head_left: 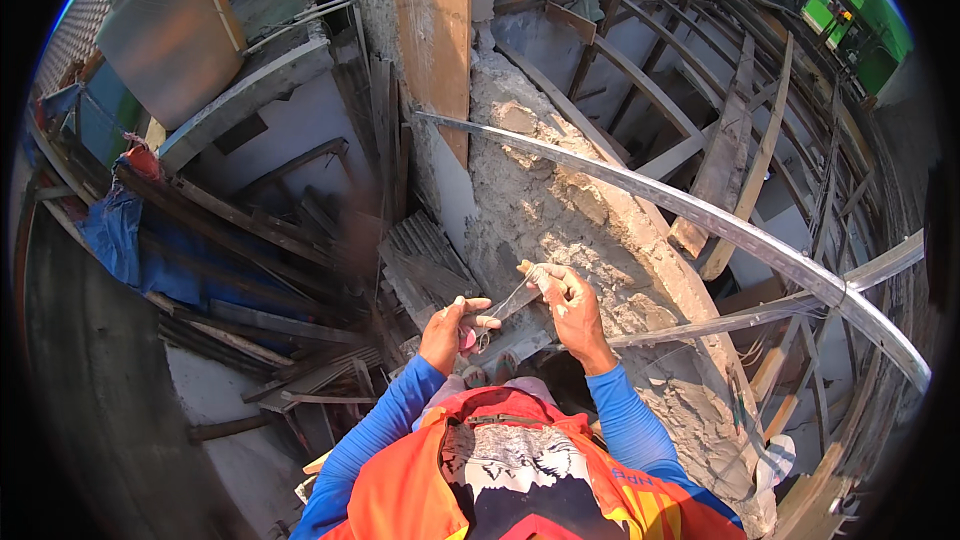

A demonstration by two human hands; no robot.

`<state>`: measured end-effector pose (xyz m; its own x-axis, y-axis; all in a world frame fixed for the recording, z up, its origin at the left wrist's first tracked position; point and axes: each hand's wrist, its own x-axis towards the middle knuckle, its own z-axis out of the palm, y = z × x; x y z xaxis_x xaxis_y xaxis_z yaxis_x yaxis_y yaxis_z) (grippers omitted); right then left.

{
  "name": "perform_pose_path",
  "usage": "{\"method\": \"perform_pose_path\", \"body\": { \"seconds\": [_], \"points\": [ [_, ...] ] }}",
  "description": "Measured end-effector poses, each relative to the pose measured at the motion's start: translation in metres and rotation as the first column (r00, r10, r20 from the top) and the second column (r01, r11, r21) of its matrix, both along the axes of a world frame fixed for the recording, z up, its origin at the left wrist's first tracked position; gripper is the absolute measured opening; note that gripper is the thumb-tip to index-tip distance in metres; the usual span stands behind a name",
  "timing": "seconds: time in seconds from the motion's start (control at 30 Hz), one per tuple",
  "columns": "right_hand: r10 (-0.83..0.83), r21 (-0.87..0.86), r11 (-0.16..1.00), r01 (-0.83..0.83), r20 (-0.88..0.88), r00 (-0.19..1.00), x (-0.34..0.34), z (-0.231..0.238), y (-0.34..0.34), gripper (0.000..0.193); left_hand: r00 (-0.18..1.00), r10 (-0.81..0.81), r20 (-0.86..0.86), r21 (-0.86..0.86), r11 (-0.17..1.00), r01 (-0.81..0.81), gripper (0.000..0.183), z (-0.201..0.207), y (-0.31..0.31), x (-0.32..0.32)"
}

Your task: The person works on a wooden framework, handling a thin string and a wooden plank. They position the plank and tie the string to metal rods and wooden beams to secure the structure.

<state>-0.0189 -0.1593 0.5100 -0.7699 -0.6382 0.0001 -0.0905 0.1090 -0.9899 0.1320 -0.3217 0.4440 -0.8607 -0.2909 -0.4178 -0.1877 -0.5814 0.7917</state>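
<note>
Both hands meet in front of my body, above a rough wall top. A thin pale string (515,296) runs between them, with a loose tangle near the left fingers. My left hand (450,334) is closed on the string, and a small pink thing (467,339) shows at its palm; its kind is unclear. My right hand (574,315) pinches the string's other end between thumb and fingertips. At those fingertips a small tan tip (524,267) sticks out, too small to name.
A mortar-covered wall top (560,210) runs beneath the hands. A long metal bar (690,217) crosses it, and a plywood board (440,40) stands at its far end. Timber beams (735,140) lie over the drop at right. Left are stacked planks, a blue tarp (115,235) and a large tank (172,35).
</note>
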Motion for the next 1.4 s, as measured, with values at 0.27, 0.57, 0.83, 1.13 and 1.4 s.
{"method": "perform_pose_path", "body": {
  "seconds": [0.27, 0.57, 0.83, 1.13, 1.4],
  "points": [
    [0.044, -0.595, 0.782, 0.185, 0.348, 0.936, -0.082, 0.052, -0.066, 0.029, 0.982, 0.185, -0.031, -0.002, 0.983, -0.185, 0.049, 0.000, -0.070, 0.080],
    [0.060, -0.616, 0.388, 0.685, 0.759, 0.648, -0.288, 0.097, -0.211, 0.025, 0.867, 0.471, -0.162, 0.206, 0.875, -0.437, 0.036, -0.049, -0.098, 0.193],
    [-0.414, -0.268, 0.870, 0.414, 0.058, 0.908, -0.357, 0.077, -0.307, 0.029, 0.968, 0.174, 0.182, -0.425, 0.901, -0.082, 0.016, 0.010, -0.104, 0.131],
    [0.269, 0.475, 0.866, 0.157, -0.707, 0.653, -0.455, -0.081, -0.302, 0.022, 0.810, 0.587, 0.015, -0.660, 0.614, -0.433, 0.019, 0.054, -0.250, 0.072],
    [0.358, 0.425, 0.898, 0.112, -0.856, 0.373, -0.532, -0.203, -0.251, 0.043, 0.916, 0.334, -0.220, -0.949, 0.144, -0.281, 0.025, 0.142, -0.377, -0.092]
  ]
}}
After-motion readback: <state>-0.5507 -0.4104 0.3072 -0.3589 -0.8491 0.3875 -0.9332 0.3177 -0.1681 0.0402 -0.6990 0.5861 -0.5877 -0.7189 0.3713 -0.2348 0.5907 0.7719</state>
